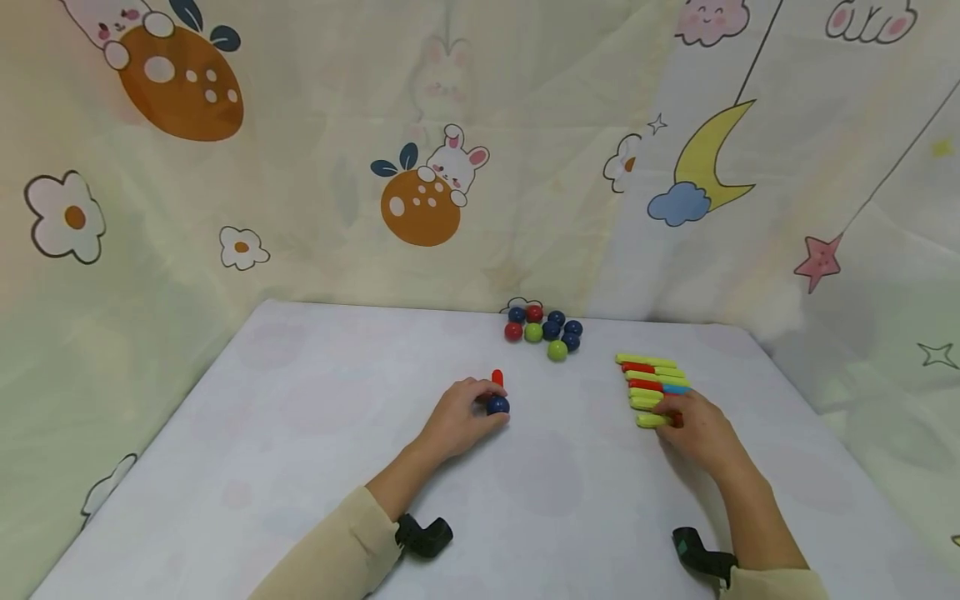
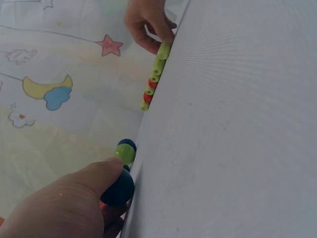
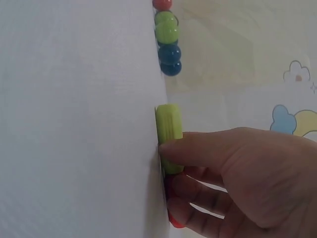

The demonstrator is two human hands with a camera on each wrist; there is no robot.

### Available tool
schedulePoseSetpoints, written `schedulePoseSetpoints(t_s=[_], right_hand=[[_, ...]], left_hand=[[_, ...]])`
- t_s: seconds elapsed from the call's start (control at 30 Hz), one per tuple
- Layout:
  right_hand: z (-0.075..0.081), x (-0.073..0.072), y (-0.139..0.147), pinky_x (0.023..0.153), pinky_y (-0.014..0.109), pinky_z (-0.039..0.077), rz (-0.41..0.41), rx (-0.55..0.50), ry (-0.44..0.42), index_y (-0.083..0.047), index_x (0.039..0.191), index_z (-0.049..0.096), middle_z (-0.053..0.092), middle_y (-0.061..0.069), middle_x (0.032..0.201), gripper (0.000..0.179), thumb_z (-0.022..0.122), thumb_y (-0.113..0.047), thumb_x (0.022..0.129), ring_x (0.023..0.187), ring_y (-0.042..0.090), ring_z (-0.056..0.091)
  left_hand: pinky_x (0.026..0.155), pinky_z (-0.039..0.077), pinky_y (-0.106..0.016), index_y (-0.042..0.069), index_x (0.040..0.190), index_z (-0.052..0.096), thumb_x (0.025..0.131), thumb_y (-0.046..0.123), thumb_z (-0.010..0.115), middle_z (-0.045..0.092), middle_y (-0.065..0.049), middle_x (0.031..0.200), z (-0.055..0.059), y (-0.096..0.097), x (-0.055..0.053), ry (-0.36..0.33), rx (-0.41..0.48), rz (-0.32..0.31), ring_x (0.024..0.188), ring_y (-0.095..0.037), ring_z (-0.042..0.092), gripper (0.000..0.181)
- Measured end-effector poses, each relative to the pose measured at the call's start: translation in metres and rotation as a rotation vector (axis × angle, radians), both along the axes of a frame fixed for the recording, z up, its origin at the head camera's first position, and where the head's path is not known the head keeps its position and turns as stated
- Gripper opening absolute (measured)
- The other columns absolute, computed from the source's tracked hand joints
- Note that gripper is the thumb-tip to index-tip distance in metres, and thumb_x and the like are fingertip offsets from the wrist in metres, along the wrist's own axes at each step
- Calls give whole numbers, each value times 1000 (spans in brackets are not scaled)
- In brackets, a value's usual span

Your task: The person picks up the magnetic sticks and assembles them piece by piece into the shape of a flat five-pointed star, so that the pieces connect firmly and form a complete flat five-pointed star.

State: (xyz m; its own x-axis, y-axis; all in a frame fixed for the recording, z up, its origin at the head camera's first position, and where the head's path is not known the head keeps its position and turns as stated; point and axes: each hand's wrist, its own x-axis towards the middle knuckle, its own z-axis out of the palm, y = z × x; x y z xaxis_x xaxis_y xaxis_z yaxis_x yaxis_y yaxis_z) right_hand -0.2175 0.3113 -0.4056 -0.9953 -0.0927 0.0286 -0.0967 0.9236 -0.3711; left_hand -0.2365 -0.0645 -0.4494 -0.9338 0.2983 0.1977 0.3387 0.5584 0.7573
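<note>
My left hand (image 1: 467,418) pinches a dark blue ball (image 1: 498,406) between thumb and fingers, low over the white table. Just behind that ball stands a small red piece (image 1: 497,377), partly hidden by the fingers. On the right, my right hand (image 1: 701,429) grips the nearest yellow-green stick (image 1: 651,421); in the right wrist view the thumb lies across this stick (image 3: 169,121), and the other fingers cover a red part (image 3: 176,221) beyond it. Several yellow-green, red and blue sticks (image 1: 648,362) lie in a row behind the hand, some under its fingers.
Several blue, red and green balls (image 1: 533,332) are grouped at the table's back edge, between and beyond the hands. A patterned cloth (image 1: 315,167) hangs behind the white table (image 1: 300,433). Black wrist mounts (image 1: 424,537) sit near both sleeves.
</note>
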Motion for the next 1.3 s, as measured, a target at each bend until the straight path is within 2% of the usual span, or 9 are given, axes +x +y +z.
schedulePoseSetpoints(t_s=[0.17,0.3,0.5,0.67,0.77,1.0,1.3], right_hand=[[-3,0,4,92,62,51,-4,2,-5,1,114,71,60,28,119,28,76,-10,88,102,40,57],[-3,1,5,90,57,53,-12,-38,-15,2,117,68,64,25,116,31,75,-13,91,101,37,59],[1,3,3,91,54,56,-19,-88,-37,3,121,64,69,23,117,32,71,-15,96,106,40,65],[4,4,-1,89,53,58,-4,-104,-11,4,123,64,69,24,118,33,70,-16,97,107,41,66],[7,4,-8,88,52,58,7,-120,13,3,122,65,70,23,117,32,70,-16,97,104,39,67],[10,1,-28,78,40,60,57,-160,68,1,122,68,71,20,118,30,71,-14,96,96,32,70],[13,-11,-63,80,33,56,113,-167,-13,-5,120,71,70,12,116,27,74,-14,95,95,24,62]], left_hand=[[93,55,-38,18,122,73,93,27,78,69,-3,115,1,1,1,-9,0,-4,109,-19,61,32],[93,55,-39,18,123,73,93,26,75,69,-2,115,2,2,1,-25,-1,-5,109,-19,59,31],[102,50,-43,18,125,73,91,17,70,69,-1,116,5,-1,0,-59,0,-30,112,-20,59,34],[102,51,-44,16,127,72,92,17,73,69,-3,117,7,-4,0,-43,9,-39,113,-21,62,35],[100,52,-44,15,127,72,92,17,76,69,-5,116,8,-5,1,-28,20,-36,111,-22,62,35],[97,53,-43,16,123,72,91,18,80,68,-5,113,5,-1,2,-11,41,3,109,-22,62,33],[96,53,-41,17,124,72,91,20,80,68,-4,114,6,0,2,-12,29,19,109,-21,61,34]])
